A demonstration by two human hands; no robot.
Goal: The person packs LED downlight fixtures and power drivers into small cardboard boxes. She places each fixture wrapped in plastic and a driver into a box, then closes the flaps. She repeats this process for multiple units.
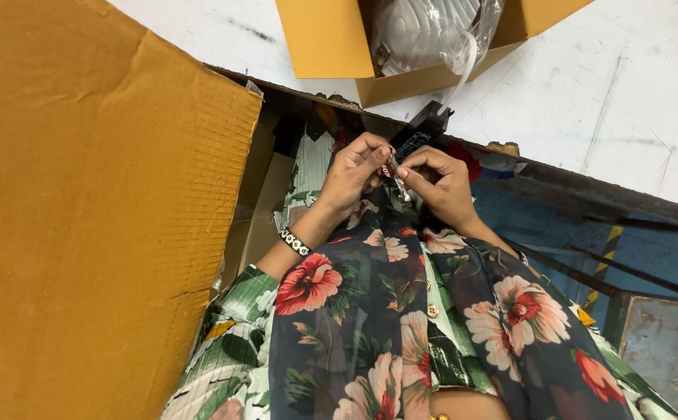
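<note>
Floral dress point(401, 327) below hands point(401, 177) pinching upright packet point(398, 180).

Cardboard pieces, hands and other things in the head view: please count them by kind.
Cardboard box, open, holding a bagged grey item: 1
Flat cardboard sheet: 1
Hands, left hand and right hand: 2
Small packet pinched between them: 1
Beaded bracelet: 1
Total: 7

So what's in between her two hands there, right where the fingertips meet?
In the head view, a small thin object with a red and silvery look is pinched between the left hand and right hand. It is too small to identify.
</note>
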